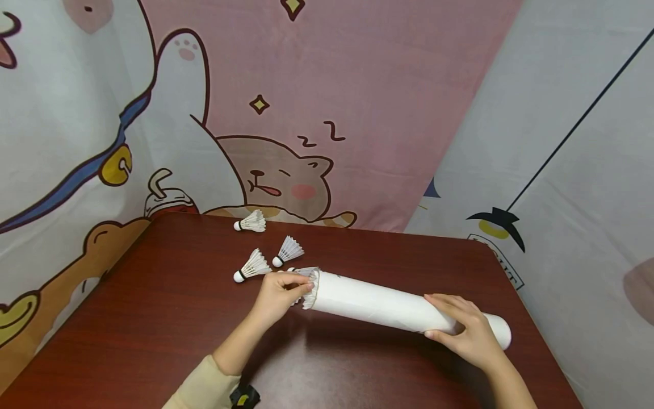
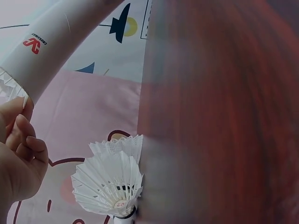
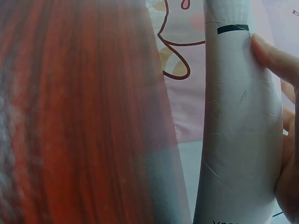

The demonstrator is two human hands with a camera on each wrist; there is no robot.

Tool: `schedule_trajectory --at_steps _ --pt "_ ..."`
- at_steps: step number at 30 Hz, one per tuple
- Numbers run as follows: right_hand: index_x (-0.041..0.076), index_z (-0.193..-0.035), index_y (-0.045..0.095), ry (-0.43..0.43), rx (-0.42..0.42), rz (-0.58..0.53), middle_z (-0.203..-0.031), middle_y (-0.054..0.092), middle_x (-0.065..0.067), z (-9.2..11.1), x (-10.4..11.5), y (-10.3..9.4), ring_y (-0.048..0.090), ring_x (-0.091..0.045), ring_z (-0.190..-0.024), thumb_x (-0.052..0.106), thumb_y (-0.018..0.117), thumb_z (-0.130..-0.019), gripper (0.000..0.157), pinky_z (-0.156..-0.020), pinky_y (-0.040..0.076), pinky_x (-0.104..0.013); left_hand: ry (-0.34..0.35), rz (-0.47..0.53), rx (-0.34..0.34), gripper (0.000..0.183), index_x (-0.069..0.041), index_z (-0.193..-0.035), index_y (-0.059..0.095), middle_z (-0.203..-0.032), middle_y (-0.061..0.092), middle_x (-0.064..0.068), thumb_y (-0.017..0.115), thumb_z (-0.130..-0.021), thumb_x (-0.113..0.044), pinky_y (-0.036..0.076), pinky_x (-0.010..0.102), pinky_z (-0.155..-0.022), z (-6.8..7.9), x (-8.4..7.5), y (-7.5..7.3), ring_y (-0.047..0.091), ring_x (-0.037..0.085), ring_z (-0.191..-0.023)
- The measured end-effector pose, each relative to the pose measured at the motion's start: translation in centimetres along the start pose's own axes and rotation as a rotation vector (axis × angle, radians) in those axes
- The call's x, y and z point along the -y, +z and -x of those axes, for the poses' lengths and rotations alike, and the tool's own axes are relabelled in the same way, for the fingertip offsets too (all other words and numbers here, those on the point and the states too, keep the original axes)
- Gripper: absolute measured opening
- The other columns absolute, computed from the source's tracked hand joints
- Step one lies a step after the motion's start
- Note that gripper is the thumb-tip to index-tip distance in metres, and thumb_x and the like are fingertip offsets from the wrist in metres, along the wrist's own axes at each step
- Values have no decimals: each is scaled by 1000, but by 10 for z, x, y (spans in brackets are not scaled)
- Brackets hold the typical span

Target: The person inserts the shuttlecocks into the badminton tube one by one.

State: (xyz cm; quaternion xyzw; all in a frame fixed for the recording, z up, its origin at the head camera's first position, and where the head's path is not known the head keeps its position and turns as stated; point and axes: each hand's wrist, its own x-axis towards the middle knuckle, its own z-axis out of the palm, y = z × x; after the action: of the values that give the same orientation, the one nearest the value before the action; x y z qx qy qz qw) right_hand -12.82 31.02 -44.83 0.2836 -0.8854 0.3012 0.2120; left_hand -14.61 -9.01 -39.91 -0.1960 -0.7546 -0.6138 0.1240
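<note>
A long white shuttlecock tube (image 1: pixel 378 301) lies slantwise above the table, with red and black print in the left wrist view. My right hand (image 1: pixel 467 332) grips it near its far right end, thumb on the near side and fingers over the top. At the left mouth, white shuttlecock feathers (image 1: pixel 310 289) stick out. My left hand (image 1: pixel 276 295) pinches their edge between thumb and fingertips; the shuttlecock's cork is hidden. Just behind that hand another shuttlecock (image 1: pixel 301 270) shows partly. Left of it lies a shuttlecock (image 1: pixel 252 265) on its side.
Two more shuttlecocks lie farther back, one shuttlecock (image 1: pixel 288 251) behind the left hand and one shuttlecock (image 1: pixel 250 221) by the back edge. The dark red-brown table (image 1: pixel 168 318) meets a cartoon-printed cloth (image 1: pixel 388 113) behind. A black strap device (image 1: pixel 244 396) shows beside the left sleeve.
</note>
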Motion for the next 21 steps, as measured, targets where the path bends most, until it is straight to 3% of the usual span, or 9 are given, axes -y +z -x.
schedule_trajectory --at_steps 15,21 --pt "15 -126 64 -2 -1 0 -120 63 0 0 0 1 52 -10 -110 22 91 -60 72 -94 28 -23 105 -64 21 6 8 -85 73 -84 71 15 72 -79 9 51 30 -55 0 0 1 59 9 -69" --pt "16 -126 64 4 -2 0 -120 63 1 0 0 1 52 -10 -110 22 92 -60 72 -93 28 -24 157 -111 56 9 8 -86 73 -86 71 16 71 -78 10 53 31 -72 1 -1 2 66 18 -83"
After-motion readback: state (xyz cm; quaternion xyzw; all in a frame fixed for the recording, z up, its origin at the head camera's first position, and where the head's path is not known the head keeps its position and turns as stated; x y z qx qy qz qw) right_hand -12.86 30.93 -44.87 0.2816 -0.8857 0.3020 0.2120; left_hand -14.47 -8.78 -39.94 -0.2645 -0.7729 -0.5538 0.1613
